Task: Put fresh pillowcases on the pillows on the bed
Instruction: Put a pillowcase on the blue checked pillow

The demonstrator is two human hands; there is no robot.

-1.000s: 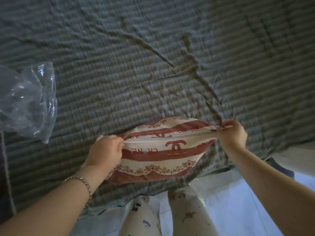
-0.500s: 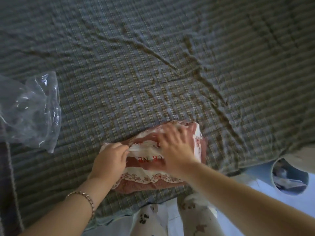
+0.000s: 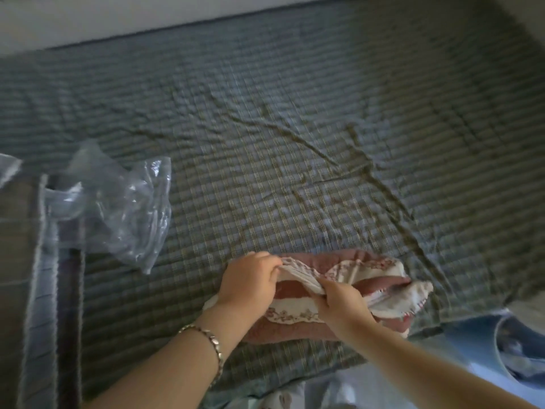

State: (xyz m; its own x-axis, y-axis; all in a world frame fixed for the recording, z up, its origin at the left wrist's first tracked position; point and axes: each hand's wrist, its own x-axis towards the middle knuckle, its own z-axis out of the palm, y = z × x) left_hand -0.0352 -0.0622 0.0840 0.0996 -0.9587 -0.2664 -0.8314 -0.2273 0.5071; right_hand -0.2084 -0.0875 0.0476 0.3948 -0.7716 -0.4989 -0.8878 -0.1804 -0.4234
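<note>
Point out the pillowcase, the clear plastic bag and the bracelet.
pillowcase (image 3: 292, 290): head view, on its red stripe.
clear plastic bag (image 3: 132, 208): head view, on its crinkled middle.
bracelet (image 3: 211, 339): head view, on links atop the wrist.

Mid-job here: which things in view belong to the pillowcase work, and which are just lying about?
In the job: pillowcase; left hand and right hand, both gripping its cream edge; checked bed sheet under it.
Lying about: clear plastic bag on the sheet, left of the pillowcase, apart from it.
</note>
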